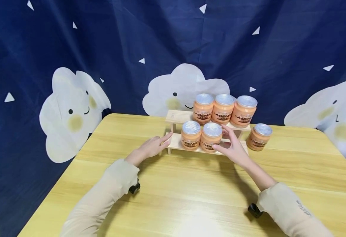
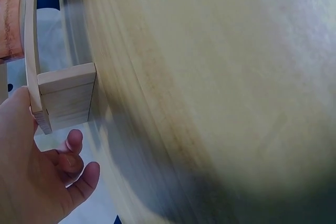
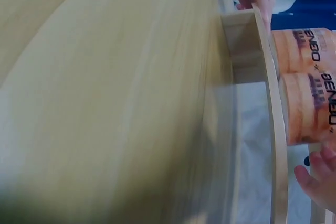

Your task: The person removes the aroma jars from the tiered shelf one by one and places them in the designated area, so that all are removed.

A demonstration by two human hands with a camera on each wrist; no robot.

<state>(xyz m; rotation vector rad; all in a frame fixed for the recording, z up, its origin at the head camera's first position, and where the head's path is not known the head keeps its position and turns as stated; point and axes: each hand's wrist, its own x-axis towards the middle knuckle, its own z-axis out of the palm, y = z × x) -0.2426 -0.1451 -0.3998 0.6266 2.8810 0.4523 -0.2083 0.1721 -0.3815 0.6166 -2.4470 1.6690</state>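
A two-tier wooden shelf [image 1: 175, 141] stands at the back of the table. On its lower tier are two orange jars with silver lids, side by side. My right hand [image 1: 233, 149] holds the right one of these, the lower right jar [image 1: 211, 140], with thumb at its front and a finger on its far right side. The lower left jar [image 1: 190, 136] is close beside it. At the lower tier's left end, my left hand [image 1: 152, 146] pinches the board [image 2: 32, 66], its other fingers loosely bent below.
Three matching jars [image 1: 224, 108] stand in a row on the upper tier. Another orange jar [image 1: 259, 138] is on the table just right of the shelf. A dark blue curtain [image 1: 125, 39] with white clouds hangs behind the wooden table [image 1: 190, 191].
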